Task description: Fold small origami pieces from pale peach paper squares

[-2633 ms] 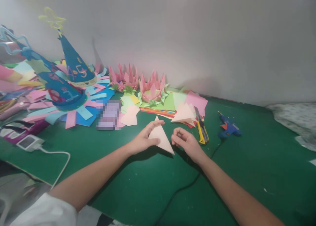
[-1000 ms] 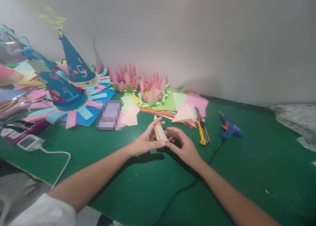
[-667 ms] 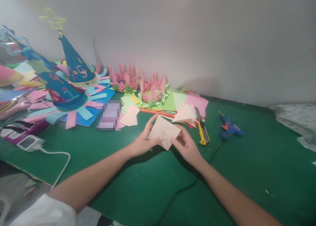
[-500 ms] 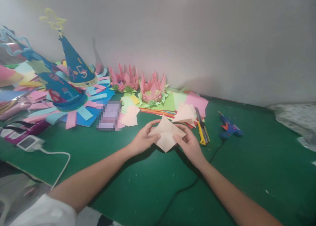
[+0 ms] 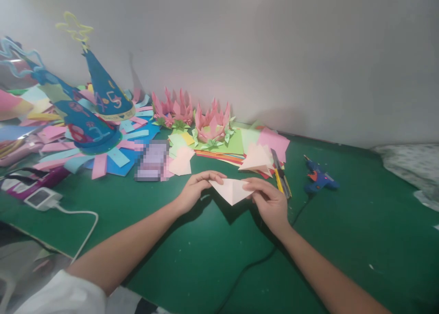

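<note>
One folded peach paper point(image 5: 233, 193), point downward. Left hand point(image 5: 196, 190) and right hand point(image 5: 271, 203) pinch opposite corners (presumably to keep the fold even).

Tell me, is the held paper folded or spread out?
Folded: the paper shows as a downward-pointing triangle with a crease down its middle.

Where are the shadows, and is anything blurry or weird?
Head view, middle: dark shadows lie on the green table below the left hand, right hand and folded paper; head view, left of the hands: blocky squares cover a phone-like thing; head view, far right: the patterned cloth looks soft and smeary.
</note>
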Motion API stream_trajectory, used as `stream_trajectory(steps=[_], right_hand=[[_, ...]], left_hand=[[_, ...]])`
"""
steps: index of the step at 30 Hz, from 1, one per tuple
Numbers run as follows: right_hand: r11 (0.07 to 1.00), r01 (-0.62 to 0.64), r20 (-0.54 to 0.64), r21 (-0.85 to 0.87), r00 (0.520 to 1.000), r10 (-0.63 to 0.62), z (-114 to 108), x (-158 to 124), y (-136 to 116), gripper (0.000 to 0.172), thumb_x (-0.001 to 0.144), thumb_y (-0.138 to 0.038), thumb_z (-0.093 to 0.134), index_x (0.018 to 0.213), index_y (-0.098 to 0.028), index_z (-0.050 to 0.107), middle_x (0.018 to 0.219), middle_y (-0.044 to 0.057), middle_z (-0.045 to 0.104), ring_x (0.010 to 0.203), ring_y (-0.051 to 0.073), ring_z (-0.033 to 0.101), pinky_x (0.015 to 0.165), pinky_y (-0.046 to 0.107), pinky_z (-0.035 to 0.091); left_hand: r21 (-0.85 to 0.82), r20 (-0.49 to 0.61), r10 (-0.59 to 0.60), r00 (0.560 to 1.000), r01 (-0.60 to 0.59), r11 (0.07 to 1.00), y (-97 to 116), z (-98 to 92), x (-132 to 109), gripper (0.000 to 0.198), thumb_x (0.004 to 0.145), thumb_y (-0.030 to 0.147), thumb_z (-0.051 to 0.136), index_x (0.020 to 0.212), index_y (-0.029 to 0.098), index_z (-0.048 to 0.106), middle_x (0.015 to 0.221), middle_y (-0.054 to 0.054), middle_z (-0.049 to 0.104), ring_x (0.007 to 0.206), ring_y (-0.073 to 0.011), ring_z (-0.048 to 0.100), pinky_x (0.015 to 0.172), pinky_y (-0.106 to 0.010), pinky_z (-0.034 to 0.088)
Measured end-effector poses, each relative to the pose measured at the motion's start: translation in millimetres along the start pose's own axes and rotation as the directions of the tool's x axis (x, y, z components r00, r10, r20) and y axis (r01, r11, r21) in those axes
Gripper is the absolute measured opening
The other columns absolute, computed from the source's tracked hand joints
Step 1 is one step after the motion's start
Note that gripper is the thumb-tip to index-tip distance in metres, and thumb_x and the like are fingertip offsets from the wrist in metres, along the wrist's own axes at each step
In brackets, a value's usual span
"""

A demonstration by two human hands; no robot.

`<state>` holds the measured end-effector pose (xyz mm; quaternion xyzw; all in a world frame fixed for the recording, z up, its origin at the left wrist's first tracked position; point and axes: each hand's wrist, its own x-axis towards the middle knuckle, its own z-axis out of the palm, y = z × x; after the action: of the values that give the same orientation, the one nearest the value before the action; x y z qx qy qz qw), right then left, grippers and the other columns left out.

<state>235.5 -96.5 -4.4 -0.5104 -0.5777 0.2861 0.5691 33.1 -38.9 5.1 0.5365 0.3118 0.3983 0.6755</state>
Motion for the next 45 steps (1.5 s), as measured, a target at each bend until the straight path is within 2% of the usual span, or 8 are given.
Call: stream_trajectory(steps=[11,15,18,20,23,27,35,45], right_hand=[[0.994,-0.056,0.139,0.096,0.989,0.043,-1,-6,1,0.016,0.081,-0.019,0.055,0.076,-0.024,0.041,0.099,0.006,0.068,0.072,0.017,0.063,0.056,0.029,0.048],[0.994,-0.028,0.176,0.106,0.984,0.009,-4,-5,-4,0.012,0.084,-0.024,0.056,0.076,-0.023,0.046,0.1,0.007,0.067,0.082,0.02,0.063,0.067,0.033,0.048],[0.994,0.105,0.138,-0.039,0.986,-0.098,-7,-5,-3,0.026,0.085,-0.026,0.055,0.06,-0.022,0.054,0.062,0.003,0.061,0.062,0.018,0.057,0.064,0.034,0.045],[0.989,0.089,-0.005,-0.122,0.996,-0.09,-7,-4,-1,0.023,0.086,-0.026,0.054,0.064,-0.023,0.057,0.049,-0.002,0.049,0.05,0.016,0.048,0.057,0.032,0.043],[0.961,0.167,-0.119,-0.22,0.973,-0.196,-5,-2,0,0.006,0.083,-0.023,0.058,0.086,-0.026,0.063,0.068,0.001,0.056,0.066,0.018,0.054,0.07,0.036,0.045],[0.866,0.364,0.003,-0.343,0.922,-0.387,-3,0,-5,0.018,0.077,-0.022,0.067,0.093,-0.03,0.066,0.091,0.004,0.057,0.088,0.022,0.054,0.084,0.04,0.041],[0.68,0.468,0.092,-0.563,0.854,-0.512,-2,-3,-14,0.006,0.077,-0.024,0.069,0.079,-0.029,0.072,0.069,0.0,0.055,0.068,0.016,0.052,0.069,0.035,0.036],[0.75,0.461,0.136,-0.474,0.88,-0.455,0,-1,-10,0.009,0.078,-0.019,0.067,0.083,-0.026,0.067,0.08,0.001,0.068,0.076,0.019,0.058,0.074,0.038,0.041]], left_hand=[[0.139,-0.14,-0.038,0.989,0.058,0.989,-5,5.2,3,0.028,0.067,0.035,0.072,0.086,0.015,0.066,0.082,-0.004,0.065,0.072,-0.0134,0.056,0.07,-0.027,0.046],[0.212,-0.288,0.123,0.95,-0.062,0.975,-4,-1.9,6,0.02,0.07,0.033,0.069,0.077,0.016,0.064,0.082,-0.003,0.062,0.075,-0.0133,0.057,0.072,-0.028,0.047],[0.277,-0.305,0.275,0.912,-0.191,0.942,-5,-5.5,7,0.012,0.071,0.028,0.068,0.074,0.017,0.065,0.091,-0.004,0.057,0.083,-0.0136,0.057,0.075,-0.027,0.048],[0.305,-0.28,0.328,0.902,-0.24,0.922,-6,-5.4,7,0.008,0.072,0.025,0.066,0.074,0.017,0.065,0.093,-0.004,0.055,0.087,-0.0144,0.056,0.075,-0.028,0.049],[0.394,-0.21,0.395,0.894,-0.292,0.871,-5,-2.2,3,0.005,0.075,0.023,0.063,0.076,0.019,0.066,0.093,-0.005,0.055,0.089,-0.0159,0.056,0.077,-0.03,0.049],[0.576,-0.105,0.5,0.859,-0.358,0.735,-2,3.9,-3,0.007,0.077,0.019,0.06,0.077,0.02,0.067,0.088,-0.006,0.059,0.085,-0.0165,0.058,0.081,-0.033,0.048],[0.665,0.099,0.642,0.76,-0.53,0.526,-6,11.7,-7,0.013,0.078,0.01,0.056,0.081,0.018,0.066,0.083,-0.005,0.061,0.08,-0.0139,0.06,0.072,-0.027,0.05],[0.611,0.132,0.572,0.809,-0.521,0.596,-10,19.0,-9,0.007,0.078,0.015,0.06,0.083,0.016,0.065,0.081,-0.006,0.062,0.078,-0.0126,0.06,0.068,-0.023,0.053]])
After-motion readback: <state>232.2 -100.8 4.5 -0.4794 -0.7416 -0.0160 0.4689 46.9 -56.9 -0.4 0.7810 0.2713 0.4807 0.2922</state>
